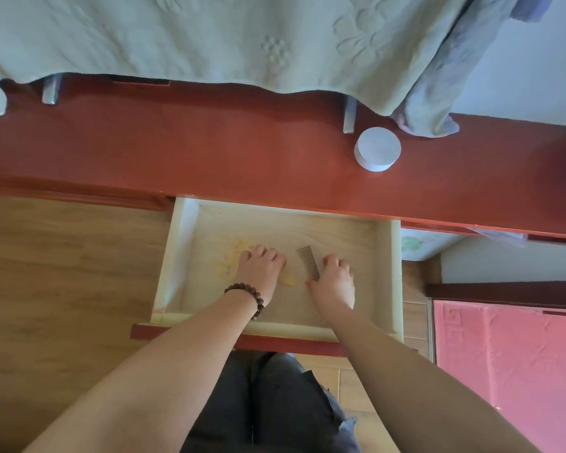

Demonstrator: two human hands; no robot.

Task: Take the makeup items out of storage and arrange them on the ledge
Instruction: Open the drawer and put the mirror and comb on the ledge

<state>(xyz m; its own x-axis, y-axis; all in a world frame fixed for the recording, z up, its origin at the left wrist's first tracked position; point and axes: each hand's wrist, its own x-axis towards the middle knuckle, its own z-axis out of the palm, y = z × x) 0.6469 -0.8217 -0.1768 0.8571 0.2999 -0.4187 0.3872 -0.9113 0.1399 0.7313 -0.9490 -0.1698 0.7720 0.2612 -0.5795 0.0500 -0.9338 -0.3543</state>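
Both hands in open drawer (177,256), grabbing items.

My right hand (335,279) is curled shut on the comb (308,263), low on its spine so the teeth stick out clear for lifting. My left hand (260,268) presses fingers-down on a yellow item (231,259) flat on the drawer floor; can't tell if it's gripped or just pinned for a pickup. A small tan piece (287,280) lies between my hands, touching the left one. On the ledge (209,152), a white jar (377,148) sits near the right, so it looks already placed. Rest of ledge is free for a row, I'd judge.
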